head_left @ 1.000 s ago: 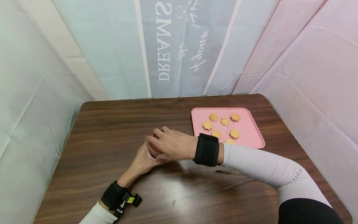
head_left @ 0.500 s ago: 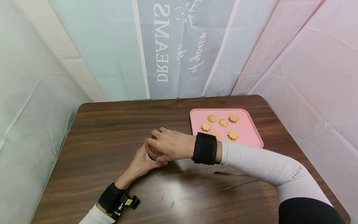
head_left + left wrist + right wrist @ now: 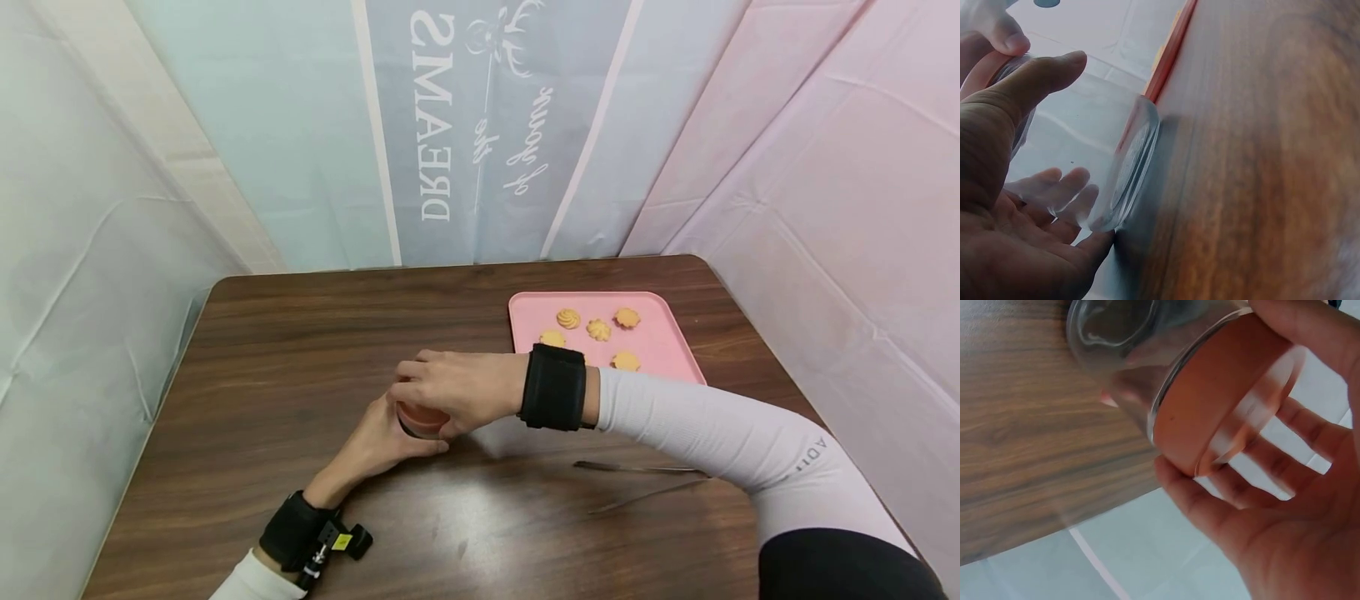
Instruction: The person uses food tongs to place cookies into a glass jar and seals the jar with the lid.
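Note:
A clear glass jar with an orange-brown lid stands upright on the table, left of the tray. Nothing shows inside its glass in the left wrist view. My left hand holds the jar's body, thumb on the near side and fingers round the far side. From above, my right hand grips the lid, with thumb and fingers spread round its rim. The lid sits on the jar's mouth; in the head view most of the jar is hidden by both hands.
Behind my right wrist lies a pink tray with several golden cookies, partly covered by the arm. Thin metal tongs, it seems, lie on the wooden table near the right forearm. Fabric curtains surround the table.
My right hand has turned on the lid, its wrist and forearm shifting slightly up and right, covering more of the tray's front. My left hand stays round the jar.

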`<state>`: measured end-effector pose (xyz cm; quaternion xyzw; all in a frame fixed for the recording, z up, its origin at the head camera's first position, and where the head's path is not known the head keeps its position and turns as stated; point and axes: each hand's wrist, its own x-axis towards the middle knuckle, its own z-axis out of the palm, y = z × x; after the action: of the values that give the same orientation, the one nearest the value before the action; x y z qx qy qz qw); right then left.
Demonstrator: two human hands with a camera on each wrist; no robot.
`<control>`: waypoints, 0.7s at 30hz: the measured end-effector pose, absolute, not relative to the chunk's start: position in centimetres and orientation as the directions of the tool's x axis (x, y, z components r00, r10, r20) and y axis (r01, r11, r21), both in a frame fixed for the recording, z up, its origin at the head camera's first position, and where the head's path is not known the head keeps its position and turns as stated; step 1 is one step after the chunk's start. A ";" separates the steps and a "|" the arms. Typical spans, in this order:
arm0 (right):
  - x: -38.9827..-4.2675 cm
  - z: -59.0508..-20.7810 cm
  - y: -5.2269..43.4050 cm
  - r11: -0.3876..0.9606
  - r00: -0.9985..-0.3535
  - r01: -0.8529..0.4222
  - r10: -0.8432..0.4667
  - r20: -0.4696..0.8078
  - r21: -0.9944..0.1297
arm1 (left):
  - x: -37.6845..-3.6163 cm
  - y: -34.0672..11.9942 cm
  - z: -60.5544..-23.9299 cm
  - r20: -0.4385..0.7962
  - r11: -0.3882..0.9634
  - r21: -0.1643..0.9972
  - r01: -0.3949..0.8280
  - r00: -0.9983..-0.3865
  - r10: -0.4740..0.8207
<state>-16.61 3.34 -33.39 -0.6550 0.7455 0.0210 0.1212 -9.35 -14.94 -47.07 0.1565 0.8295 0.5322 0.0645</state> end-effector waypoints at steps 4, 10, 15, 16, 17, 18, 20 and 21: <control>-16.9 -33.3 3.5 0.130 -0.094 -0.979 -0.970 -0.223 -0.155 | -9.3 -14.9 -47.1 0.058 0.395 0.898 0.193 -0.943 0.329; -17.1 -33.3 3.6 0.112 -0.064 -0.973 -0.971 -0.230 -0.204 | -9.3 -15.0 -47.0 0.072 0.376 0.904 0.203 -0.940 0.334; -17.0 -33.2 3.8 0.123 -0.079 -0.974 -0.971 -0.225 -0.188 | -9.2 -15.1 -47.0 0.077 0.364 0.908 0.208 -0.936 0.343; -17.0 -33.1 3.8 0.132 -0.091 -0.975 -0.972 -0.217 -0.181 | -9.2 -15.0 -47.1 0.076 0.364 0.908 0.208 -0.936 0.344; -16.9 -33.1 3.8 0.147 -0.109 -0.974 -0.972 -0.209 -0.173 | -9.2 -15.0 -47.0 0.079 0.370 0.905 0.211 -0.936 0.342; -16.9 -33.0 3.9 0.164 -0.131 -0.974 -0.971 -0.201 -0.158 | -9.2 -15.0 -47.0 0.077 0.375 0.903 0.209 -0.938 0.337; -16.7 -32.8 3.9 0.206 -0.180 -0.969 -0.966 -0.183 -0.134 | -9.3 -15.0 -47.0 0.074 0.386 0.899 0.206 -0.941 0.330; -16.6 -32.6 3.9 0.231 -0.209 -0.966 -0.962 -0.177 -0.115 | -9.2 -15.1 -47.0 0.069 0.394 0.897 0.200 -0.944 0.323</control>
<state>-16.60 3.88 -32.64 -0.6200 0.7774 0.0100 0.1056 -9.24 -15.06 -46.99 0.1572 0.8328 0.5275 0.0584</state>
